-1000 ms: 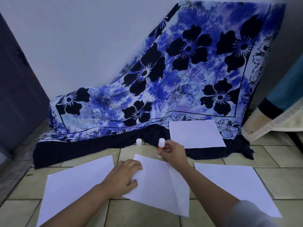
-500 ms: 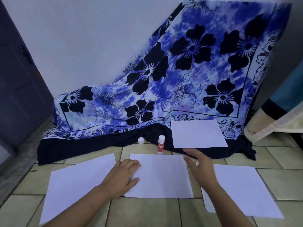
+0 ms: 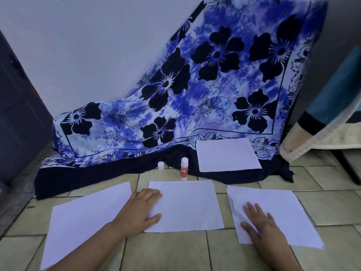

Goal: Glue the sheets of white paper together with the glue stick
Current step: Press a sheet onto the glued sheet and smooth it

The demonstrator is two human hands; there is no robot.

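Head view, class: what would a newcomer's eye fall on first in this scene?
The blue floral cloth draped against the back wall dominates. Below it, on the tiled floor, the left hand lies flat on the middle sheet and the right hand on the right sheet. A glue stick stands upright behind the middle sheet, its cap to its left.

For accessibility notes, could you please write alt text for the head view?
The left hand rests flat on the middle sheet and the right hand on the right sheet, on a tiled floor. The glue stick stands behind them.
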